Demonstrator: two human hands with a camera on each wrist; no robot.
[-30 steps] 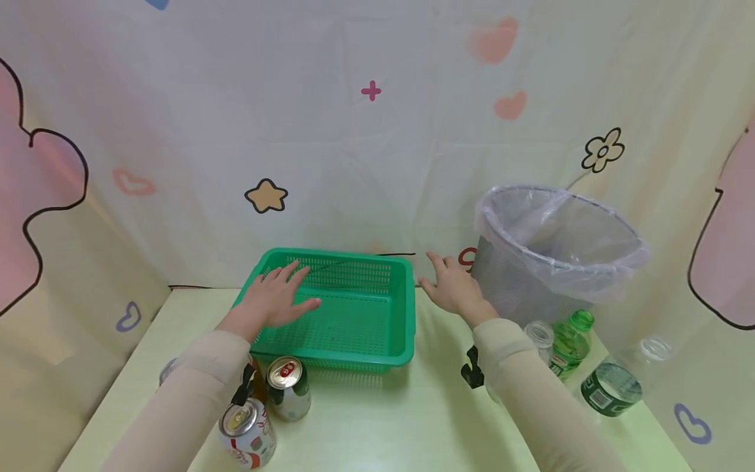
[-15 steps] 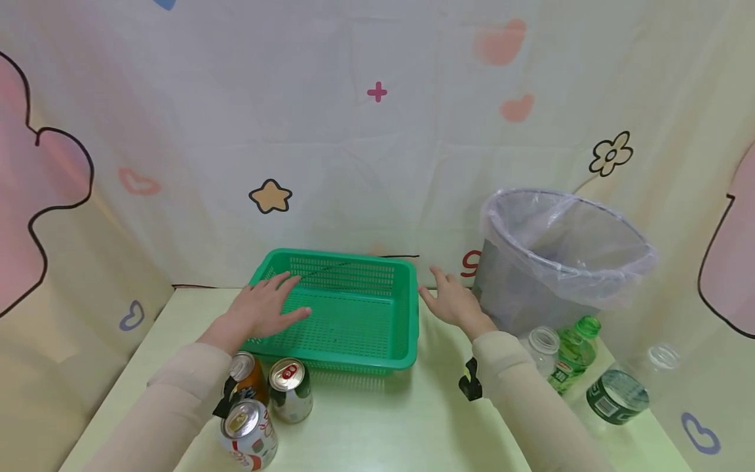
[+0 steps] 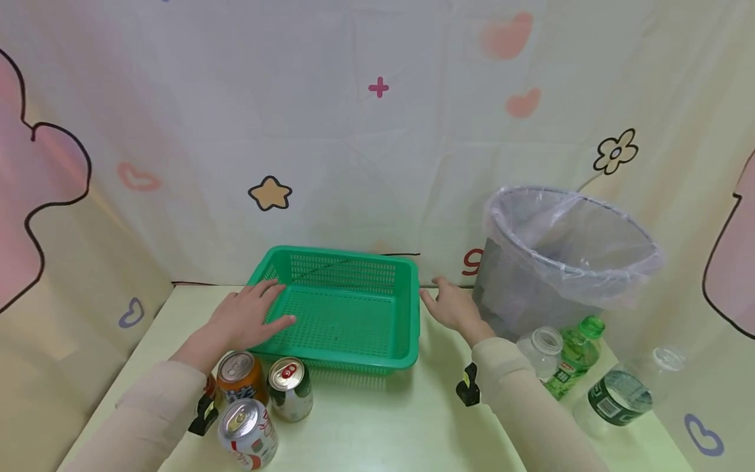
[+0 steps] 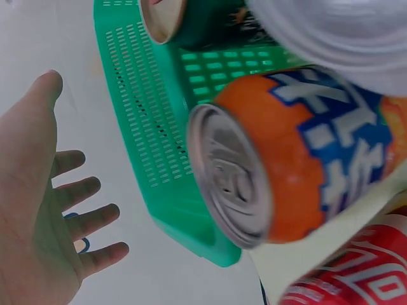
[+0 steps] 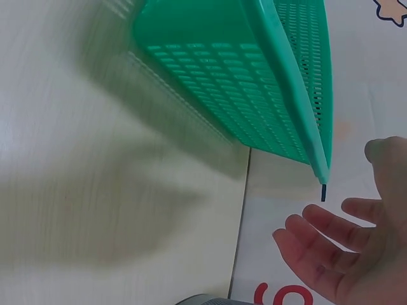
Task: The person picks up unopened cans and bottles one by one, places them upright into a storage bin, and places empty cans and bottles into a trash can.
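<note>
A green plastic basket (image 3: pixel 348 362) stands on the table against the curtain. Over its left end hovers my left hand (image 3: pixel 244 319), fingers spread and holding nothing. Below that wrist stand an orange soda can (image 3: pixel 240 377), a white can (image 3: pixel 248 432) and a dark green and silver can (image 3: pixel 290 390). A red can (image 4: pixel 356 273) shows at the lower right of the left wrist view. My right hand (image 3: pixel 453 305) hangs between the basket's right side and the bin, its fingers loosely bent and holding nothing; the right wrist view shows it apart from the basket.
A grey mesh bin (image 3: pixel 513 282) lined with a clear plastic bag (image 3: pixel 619 285) stands at the back right. In front of it are a clear bottle (image 3: pixel 539 351), a green bottle (image 3: pixel 575 357) and a clear bottle with a dark green label (image 3: pixel 616 396). A patterned curtain (image 3: pixel 330 144) hangs behind.
My left hand has moved left and slightly down, uncovering the orange can. My right hand has lowered a little. The basket, cans and bottles keep their places.
</note>
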